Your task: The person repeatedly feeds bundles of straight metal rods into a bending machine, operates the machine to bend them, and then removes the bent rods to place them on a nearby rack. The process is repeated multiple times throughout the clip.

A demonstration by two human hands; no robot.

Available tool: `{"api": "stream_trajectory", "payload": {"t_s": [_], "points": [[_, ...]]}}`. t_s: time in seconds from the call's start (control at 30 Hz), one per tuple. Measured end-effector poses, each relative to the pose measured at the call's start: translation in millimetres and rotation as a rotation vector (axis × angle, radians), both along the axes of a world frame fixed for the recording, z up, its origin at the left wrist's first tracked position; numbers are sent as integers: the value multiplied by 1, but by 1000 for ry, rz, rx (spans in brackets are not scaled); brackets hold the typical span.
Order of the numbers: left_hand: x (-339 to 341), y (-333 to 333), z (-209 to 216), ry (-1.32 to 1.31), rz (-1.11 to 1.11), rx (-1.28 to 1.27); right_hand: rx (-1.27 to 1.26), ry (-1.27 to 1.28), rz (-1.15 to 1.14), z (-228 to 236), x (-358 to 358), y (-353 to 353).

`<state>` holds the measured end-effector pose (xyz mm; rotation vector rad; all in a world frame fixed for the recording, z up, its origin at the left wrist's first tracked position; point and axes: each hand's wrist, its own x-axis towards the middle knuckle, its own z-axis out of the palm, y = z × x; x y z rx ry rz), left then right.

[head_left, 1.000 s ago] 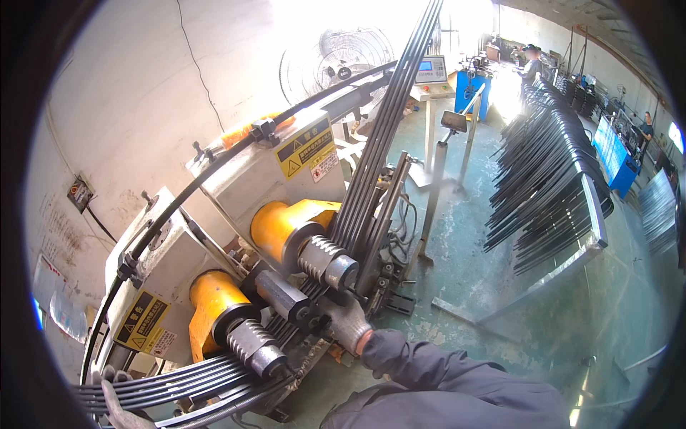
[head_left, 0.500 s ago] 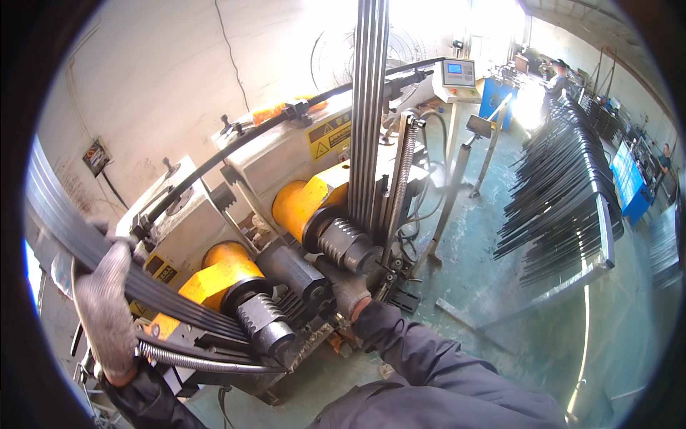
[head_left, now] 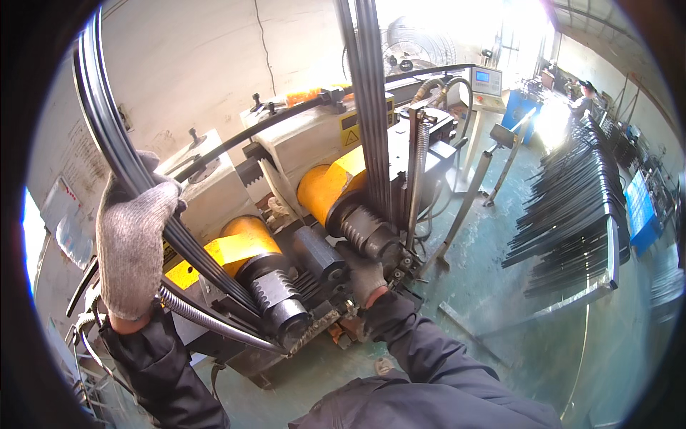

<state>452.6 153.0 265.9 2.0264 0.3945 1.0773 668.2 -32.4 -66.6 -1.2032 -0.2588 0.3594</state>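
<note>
My left hand (head_left: 139,243), in a grey knit glove, is closed around a bundle of long dark metal bars (head_left: 107,129). The bars slant down to a black ridged cylinder (head_left: 277,293) beside a yellow clamp part (head_left: 239,247) on the bending machine. My gloved right hand (head_left: 366,277) reaches in by a black faceted block (head_left: 318,256), below a second ridged cylinder (head_left: 368,227); its fingertips are hidden. Another bundle of dark bars (head_left: 368,93) rises steeply behind that cylinder, next to a second yellow part (head_left: 330,182). A coiled spring (head_left: 214,322) runs beneath the left bundle.
A control box with a small screen (head_left: 487,80) stands at the back. On the right, many dark bent bars (head_left: 564,207) hang on a metal rack (head_left: 612,250). A post with a pad (head_left: 502,134) leans nearer. Far back is a person (head_left: 584,96).
My left hand has raised the left bundle, which now stands steeper. My right hand stays by the black block. The whole view has shifted slightly.
</note>
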Motion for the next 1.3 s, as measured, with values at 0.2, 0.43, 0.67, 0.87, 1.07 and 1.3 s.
{"api": "stream_trajectory", "payload": {"t_s": [0.2, 0.43, 0.67, 0.87, 1.07, 1.3], "points": [[-2, 1, -2, -3, -11, -9, -78, -63, -13, 4, -4, -3], [-2, 2, 0, 9, 6, -11, -61, 23, -8, 11, -6, -2], [-1, -1, 0, 21, 43, 14, -312, -325, -36, -5, 3, 1], [1, -10, 7, 32, 76, -1, -167, -157, -60, -13, 7, 8], [2, -9, 5, -2, 88, 15, -176, -193, -139, -14, 6, 12], [-1, -16, 48, 23, 278, 89, -183, -307, -83, -20, 10, 9]]}}
